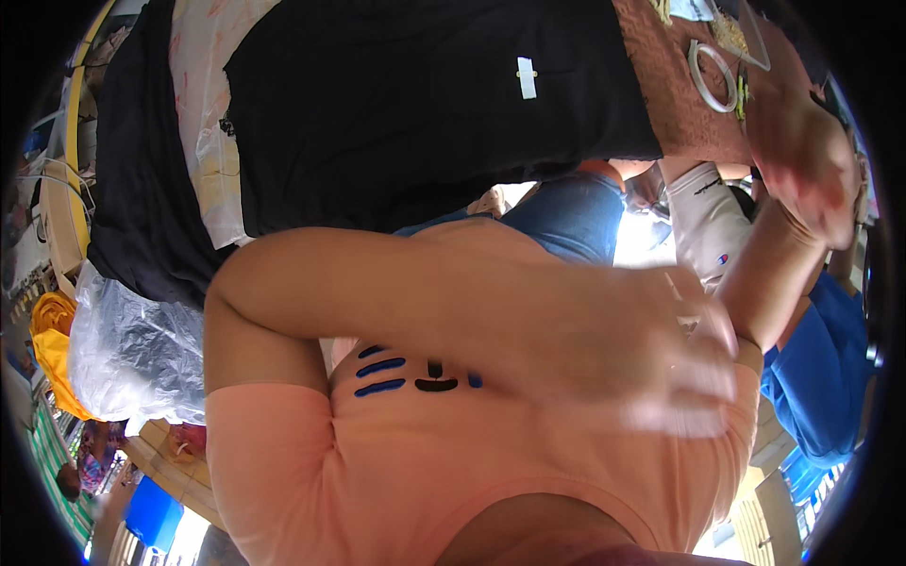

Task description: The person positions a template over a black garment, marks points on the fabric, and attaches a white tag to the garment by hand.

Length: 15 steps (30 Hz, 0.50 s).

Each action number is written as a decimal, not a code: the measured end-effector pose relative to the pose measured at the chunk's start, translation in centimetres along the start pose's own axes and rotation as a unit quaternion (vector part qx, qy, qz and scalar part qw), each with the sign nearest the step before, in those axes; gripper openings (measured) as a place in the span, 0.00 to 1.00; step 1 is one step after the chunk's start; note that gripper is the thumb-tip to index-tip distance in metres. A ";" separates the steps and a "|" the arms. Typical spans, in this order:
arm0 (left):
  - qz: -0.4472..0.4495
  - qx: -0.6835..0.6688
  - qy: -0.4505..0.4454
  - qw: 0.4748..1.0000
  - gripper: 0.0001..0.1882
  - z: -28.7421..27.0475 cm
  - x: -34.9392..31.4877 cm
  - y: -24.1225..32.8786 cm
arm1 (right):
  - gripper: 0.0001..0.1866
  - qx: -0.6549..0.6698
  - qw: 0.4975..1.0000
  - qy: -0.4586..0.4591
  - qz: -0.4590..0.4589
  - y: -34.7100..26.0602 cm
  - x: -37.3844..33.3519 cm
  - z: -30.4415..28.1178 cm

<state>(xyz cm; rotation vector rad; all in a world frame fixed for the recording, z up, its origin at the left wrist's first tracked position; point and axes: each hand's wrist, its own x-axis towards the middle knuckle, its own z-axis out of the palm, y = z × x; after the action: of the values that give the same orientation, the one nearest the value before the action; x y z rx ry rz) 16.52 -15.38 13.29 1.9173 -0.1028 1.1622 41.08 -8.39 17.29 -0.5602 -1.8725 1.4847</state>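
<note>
Near black cloth [415, 104] and white ring [696, 74], both hands [665, 349] [807, 174], grip unclear through blur.

You may pass a hand above the black fabric panel [406, 104]; one small white tag [526, 77] lies on it. To the panel's right, a white ring [700, 85], green snips [742, 94] and your right hand [802, 160] obstruct passage. Your left forearm [453, 288] bars its near side.
</note>
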 end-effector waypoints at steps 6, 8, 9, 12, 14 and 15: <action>0.140 -0.090 0.029 0.986 0.12 10.4 5.1 3.8 | 0.09 -0.278 0.945 0.046 0.164 4.6 0.3 -0.7; 0.148 -0.090 0.017 0.985 0.11 12.1 5.2 4.0 | 0.09 -0.325 0.919 0.011 0.223 6.8 0.2 -3.2; 0.160 -0.111 0.005 0.981 0.11 12.4 5.3 4.4 | 0.10 -0.303 0.912 0.047 0.273 6.1 -1.6 -5.7; 0.164 -0.122 -0.015 0.979 0.11 13.0 5.5 4.6 | 0.13 -0.179 0.932 0.128 0.289 6.1 -2.4 -8.7; 0.162 -0.130 -0.032 0.978 0.10 12.8 5.5 4.4 | 0.13 -0.199 0.938 0.135 0.250 6.6 -1.5 -8.5; 0.156 -0.136 -0.043 0.977 0.10 12.6 5.4 4.2 | 0.14 -0.206 0.940 0.141 0.232 6.7 -0.9 -7.8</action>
<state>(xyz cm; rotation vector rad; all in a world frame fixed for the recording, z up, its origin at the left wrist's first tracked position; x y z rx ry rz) 26.18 -25.05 17.69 1.7451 -0.5993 1.1968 46.84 -2.01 11.55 -1.4185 -1.9013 1.1893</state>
